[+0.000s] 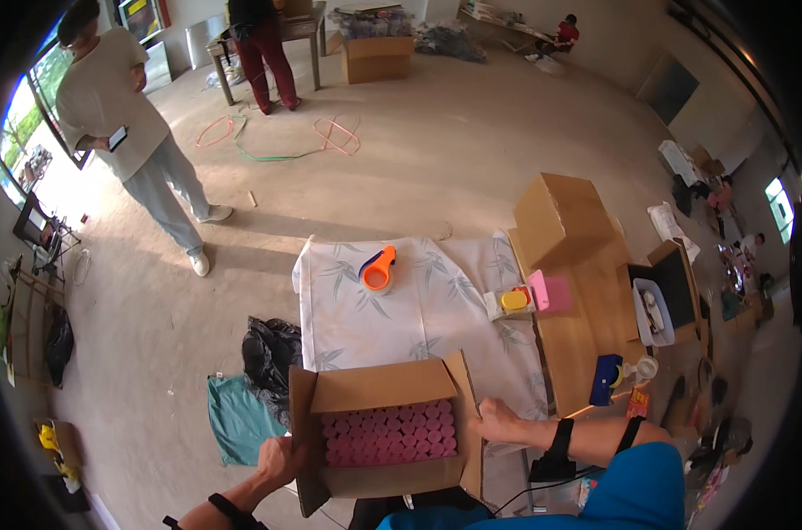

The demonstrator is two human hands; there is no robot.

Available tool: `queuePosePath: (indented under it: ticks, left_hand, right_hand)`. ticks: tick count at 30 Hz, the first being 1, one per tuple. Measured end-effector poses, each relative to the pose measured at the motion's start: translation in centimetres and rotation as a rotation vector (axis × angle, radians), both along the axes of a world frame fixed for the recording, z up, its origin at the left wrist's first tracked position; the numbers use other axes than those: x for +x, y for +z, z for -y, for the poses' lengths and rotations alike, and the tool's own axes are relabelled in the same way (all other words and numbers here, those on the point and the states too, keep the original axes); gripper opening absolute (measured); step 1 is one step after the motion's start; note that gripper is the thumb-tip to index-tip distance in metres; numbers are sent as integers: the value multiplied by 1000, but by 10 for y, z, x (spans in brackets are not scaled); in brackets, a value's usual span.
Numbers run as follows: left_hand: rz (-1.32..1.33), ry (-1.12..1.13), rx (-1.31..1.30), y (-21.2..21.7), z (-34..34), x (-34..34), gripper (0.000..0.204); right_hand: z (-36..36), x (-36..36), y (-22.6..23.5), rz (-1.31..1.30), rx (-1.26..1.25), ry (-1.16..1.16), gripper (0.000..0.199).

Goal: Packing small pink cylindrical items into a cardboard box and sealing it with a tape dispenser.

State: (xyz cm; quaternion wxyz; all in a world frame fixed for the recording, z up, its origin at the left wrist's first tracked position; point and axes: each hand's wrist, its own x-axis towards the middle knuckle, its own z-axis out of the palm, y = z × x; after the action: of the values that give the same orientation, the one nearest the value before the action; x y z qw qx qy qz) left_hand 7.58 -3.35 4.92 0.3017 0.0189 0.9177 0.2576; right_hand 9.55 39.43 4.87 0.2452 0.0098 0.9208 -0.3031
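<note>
An open cardboard box point(383, 385) sits at the near edge of the cloth-covered table, its flaps folded outward. Tight rows of pink cylinders point(390, 433) fill it; what exactly they are I cannot make out. My left hand point(279, 461) is closed on the box's left side flap. On the opposite side, my right hand point(498, 420) grips the right flap, fingers partly hidden behind the cardboard. Beyond the box, an orange tape dispenser point(379, 272) lies on the patterned tablecloth point(348, 314).
A closed cardboard box point(564, 221) stands on the wooden table point(578, 340) at right, near a pink container point(551, 290) and a blue tape dispenser point(606, 380). Black plastic point(273, 358) and green cloth point(242, 420) lie left. A person with a phone point(123, 106) stands far left.
</note>
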Motion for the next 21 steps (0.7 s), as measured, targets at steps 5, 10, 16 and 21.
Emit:
queuePosePath:
  ticks: [5,10,16,21]
  left_hand:
    - [-22,90,-18,2,-21,-8,46]
    - [-169,263,126,-25,-38,-10,44]
    - [-147,221,33,-19,-39,-16,43]
    - [-157,300,94,-8,-40,13,40]
  right_hand:
    - [-13,-31,0,57,-1,-13,38]
    - [-30,-46,-47,-127,91,-15,42]
    - [-23,-60,-29,-2,100,54,45]
    - [-24,-59,-27,88,36,-50,51]
